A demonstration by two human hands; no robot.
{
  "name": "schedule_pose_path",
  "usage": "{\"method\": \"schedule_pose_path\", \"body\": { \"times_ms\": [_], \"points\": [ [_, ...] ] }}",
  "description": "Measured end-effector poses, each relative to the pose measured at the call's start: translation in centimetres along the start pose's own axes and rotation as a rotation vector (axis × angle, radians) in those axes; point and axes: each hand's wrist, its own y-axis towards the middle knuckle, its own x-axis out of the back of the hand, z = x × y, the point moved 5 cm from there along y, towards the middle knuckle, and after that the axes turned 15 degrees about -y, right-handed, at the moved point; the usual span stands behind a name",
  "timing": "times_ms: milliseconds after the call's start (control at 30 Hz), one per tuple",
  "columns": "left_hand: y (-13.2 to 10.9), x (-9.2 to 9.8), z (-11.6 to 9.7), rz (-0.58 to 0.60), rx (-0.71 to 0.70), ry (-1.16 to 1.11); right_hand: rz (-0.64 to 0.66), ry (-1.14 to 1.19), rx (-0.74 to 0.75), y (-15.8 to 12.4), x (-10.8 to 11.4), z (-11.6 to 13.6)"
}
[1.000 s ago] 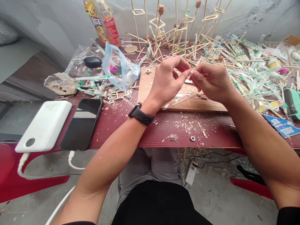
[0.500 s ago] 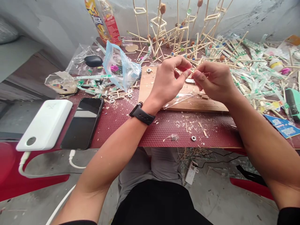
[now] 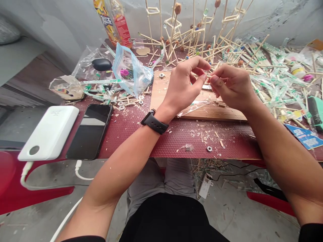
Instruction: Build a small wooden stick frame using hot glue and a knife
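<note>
My right hand (image 3: 230, 85) is pinched on a short piece of thin wooden stick (image 3: 209, 76), most of it hidden by the fingers. Close on its left, my left hand (image 3: 185, 80) wears a black wristband and has its fingers curved, with a gap between thumb and index finger. Its thumb tip lies by the stick's end; whether they touch I cannot tell. Both hands are above a wooden board (image 3: 158, 97) littered with stick bits. On the board lie a clear plastic triangular piece (image 3: 191, 109) and a metal nut (image 3: 162, 76).
Behind stand stick structures (image 3: 174, 25) with coloured beads. Plastic wrappers and sticks (image 3: 277, 84) cover the right side. To the left are an open zip bag (image 3: 126, 67), a bottle (image 3: 121, 27), a phone (image 3: 91, 131) and a white power bank (image 3: 50, 131). Another nut (image 3: 209, 148) lies near the front edge.
The left thumb and index finger have spread slightly apart at the stick. The right hand keeps its pinch. The whole view has shifted a little.
</note>
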Motion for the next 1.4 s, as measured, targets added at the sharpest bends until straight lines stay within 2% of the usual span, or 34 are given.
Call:
{"method": "schedule_pose_path", "body": {
  "times_ms": [533,1400],
  "points": [
    [-0.02,-0.21,0.74,0.048,0.04,0.009,0.0,-0.134,0.05,-0.1,0.3,0.45],
    [-0.28,-0.91,0.73,0.085,0.057,0.026,0.021,-0.134,0.053,-0.08,0.24,0.67]
  ]
}}
